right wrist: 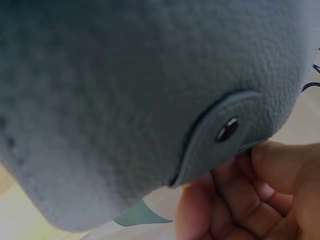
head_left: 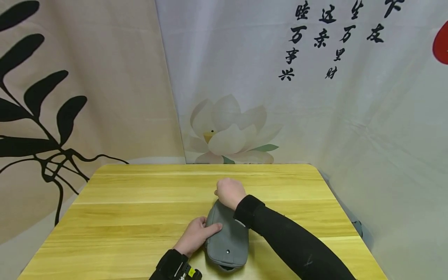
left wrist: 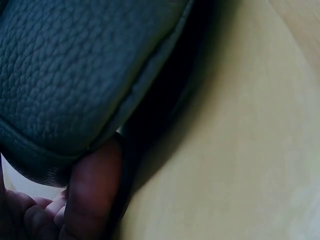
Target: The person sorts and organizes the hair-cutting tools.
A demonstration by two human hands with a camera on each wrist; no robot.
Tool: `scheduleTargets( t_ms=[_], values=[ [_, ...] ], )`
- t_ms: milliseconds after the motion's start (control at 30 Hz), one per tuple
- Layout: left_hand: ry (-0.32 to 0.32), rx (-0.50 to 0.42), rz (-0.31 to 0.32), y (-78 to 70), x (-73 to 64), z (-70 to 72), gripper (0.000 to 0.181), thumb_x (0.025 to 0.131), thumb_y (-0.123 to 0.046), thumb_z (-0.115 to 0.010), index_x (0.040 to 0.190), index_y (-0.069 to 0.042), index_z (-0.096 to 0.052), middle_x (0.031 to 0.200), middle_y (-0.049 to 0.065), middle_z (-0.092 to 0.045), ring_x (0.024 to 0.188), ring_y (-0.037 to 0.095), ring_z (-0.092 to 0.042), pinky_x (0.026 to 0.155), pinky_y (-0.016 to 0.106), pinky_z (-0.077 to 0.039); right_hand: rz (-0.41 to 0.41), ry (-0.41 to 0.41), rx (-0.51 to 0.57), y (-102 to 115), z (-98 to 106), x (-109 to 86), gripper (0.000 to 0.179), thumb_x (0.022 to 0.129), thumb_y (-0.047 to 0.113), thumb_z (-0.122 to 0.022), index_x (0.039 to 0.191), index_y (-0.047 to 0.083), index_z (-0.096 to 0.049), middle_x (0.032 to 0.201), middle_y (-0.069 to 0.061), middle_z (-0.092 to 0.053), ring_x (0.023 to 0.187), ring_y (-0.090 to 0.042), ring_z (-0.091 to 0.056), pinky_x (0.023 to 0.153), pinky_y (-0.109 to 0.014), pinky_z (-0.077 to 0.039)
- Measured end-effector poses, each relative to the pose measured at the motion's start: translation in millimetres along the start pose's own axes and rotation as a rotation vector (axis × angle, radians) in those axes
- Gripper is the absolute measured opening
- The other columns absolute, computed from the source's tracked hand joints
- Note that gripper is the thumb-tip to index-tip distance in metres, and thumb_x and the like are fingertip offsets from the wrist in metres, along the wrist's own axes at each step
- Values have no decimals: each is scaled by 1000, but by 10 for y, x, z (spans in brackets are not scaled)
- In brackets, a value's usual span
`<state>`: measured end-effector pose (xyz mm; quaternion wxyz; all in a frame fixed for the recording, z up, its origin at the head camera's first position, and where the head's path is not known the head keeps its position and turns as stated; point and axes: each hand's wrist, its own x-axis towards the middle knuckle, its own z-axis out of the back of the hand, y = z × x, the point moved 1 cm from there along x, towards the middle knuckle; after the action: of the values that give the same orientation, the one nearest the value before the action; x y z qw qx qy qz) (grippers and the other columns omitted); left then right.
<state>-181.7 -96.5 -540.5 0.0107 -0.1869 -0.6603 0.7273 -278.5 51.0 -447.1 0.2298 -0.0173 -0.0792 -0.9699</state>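
A grey pebbled-leather pouch (head_left: 231, 239) lies near the front middle of the table, a small metal stud on its near end. My left hand (head_left: 196, 235) grips its left side, thumb on top and fingers down along the edge. At the far end, my right hand (head_left: 231, 193) has its fingers curled at the pouch's rim. The right wrist view shows a rounded tab (right wrist: 212, 137) with a dark snap; thumb and fingers pinch the pouch's edge right beside it. Close up in the left wrist view, a finger (left wrist: 95, 192) sits under the pouch's seamed corner.
The pouch lies on a light wood-grain table (head_left: 140, 194). Behind the table hangs a cloth backdrop (head_left: 238, 58) printed with a lotus, dark leaves and black characters. A black sleeve (head_left: 297, 241) on my right arm crosses the table's right front.
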Motion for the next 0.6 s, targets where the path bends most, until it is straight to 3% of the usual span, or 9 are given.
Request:
scheduleTargets(
  t_ms=[267,600],
  values=[
    [-1,3,-7,15,0,-7,55,98,-40,-75,124,7,-61,104,12,-76,91,16,-73,77,28,-61,-76,25,69,-89,18,-21,41,104,25,-73,66,15,-60,58,2,-39,51,-13,-44,48,-27,-34],
    [12,5,-11,7,-13,-8,59,99,-41,-76,127,8,-60,105,13,-76,91,17,-75,79,30,-63,-127,42,159,-225,-19,-84,42,103,23,-73,63,15,-61,56,2,-47,50,-15,-48,49,-28,-37]
  ],
)
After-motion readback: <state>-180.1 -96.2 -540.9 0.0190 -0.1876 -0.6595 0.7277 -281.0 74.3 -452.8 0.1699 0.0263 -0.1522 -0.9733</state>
